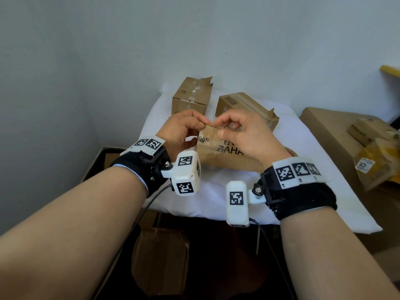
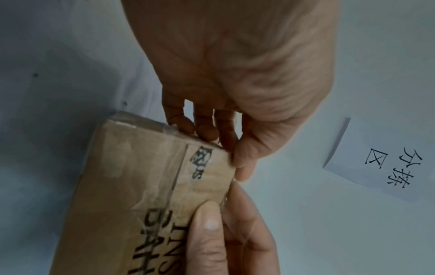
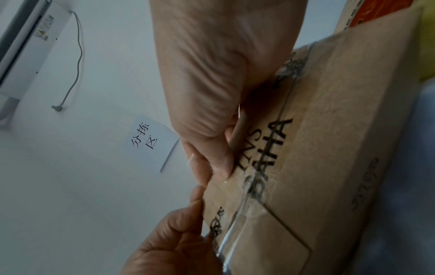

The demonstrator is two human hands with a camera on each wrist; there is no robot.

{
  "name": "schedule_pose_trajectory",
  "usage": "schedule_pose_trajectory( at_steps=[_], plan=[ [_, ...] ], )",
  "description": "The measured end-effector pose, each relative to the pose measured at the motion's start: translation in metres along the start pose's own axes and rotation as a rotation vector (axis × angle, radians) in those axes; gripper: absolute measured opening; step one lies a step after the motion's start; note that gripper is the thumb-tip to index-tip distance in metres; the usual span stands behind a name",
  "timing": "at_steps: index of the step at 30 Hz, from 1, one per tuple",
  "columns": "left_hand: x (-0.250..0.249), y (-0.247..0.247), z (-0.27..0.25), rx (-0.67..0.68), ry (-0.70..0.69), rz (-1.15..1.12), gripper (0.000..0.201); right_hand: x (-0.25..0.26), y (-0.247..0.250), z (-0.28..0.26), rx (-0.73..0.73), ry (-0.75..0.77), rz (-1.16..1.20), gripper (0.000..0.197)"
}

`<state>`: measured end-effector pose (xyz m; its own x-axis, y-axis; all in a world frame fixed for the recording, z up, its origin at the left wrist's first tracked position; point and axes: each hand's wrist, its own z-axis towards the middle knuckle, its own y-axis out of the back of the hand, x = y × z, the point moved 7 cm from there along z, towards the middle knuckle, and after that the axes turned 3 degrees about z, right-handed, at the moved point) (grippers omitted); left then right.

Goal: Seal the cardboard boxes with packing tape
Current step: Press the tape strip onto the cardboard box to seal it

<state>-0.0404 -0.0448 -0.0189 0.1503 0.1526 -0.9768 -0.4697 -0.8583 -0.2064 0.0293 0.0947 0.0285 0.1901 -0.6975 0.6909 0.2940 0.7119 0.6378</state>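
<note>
Nearest the person, the left hand and the right hand meet at the far upper edge of a flat brown cardboard box printed with black letters, which lies on the white cloth-covered table. Each hand pinches that edge narrowly, thumb on the printed face and fingers curled behind; the wrist views show clear, glossy packing tape under the pads. The step looks like folding the tape end over the edge. Done well, the thumbs would press outward from the middle, so no bubble or crease stays. The box's long axis runs left to right across the person, printed face tilted toward them. Just right of it peeks a tape roll. Farther back stand two small brown boxes with torn flaps, apparently awaiting tape.
</note>
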Motion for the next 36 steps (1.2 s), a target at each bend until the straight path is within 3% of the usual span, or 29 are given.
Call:
schedule_pose_trajectory(
  at_steps=[5, 16, 22, 36],
  plan=[
    [-0.001, -0.001, -0.001, 0.006, 0.013, -0.017, 0.024, 0.001, 0.001, -0.001, 0.002, 0.006, 0.011, 0.033],
    [-0.007, 0.005, 0.002, 0.026, -0.118, 0.139, 0.027, -0.001, 0.001, 0.001, 0.021, 0.016, 0.024, 0.031],
    [-0.008, 0.006, 0.002, 0.032, -0.135, 0.151, 0.027, 0.000, -0.001, 0.001, 0.003, 0.076, -0.008, 0.047],
    [-0.015, 0.008, -0.004, 0.080, -0.274, 0.312, 0.022, -0.003, -0.002, 0.004, -0.046, 0.093, 0.002, 0.035]
  ],
)
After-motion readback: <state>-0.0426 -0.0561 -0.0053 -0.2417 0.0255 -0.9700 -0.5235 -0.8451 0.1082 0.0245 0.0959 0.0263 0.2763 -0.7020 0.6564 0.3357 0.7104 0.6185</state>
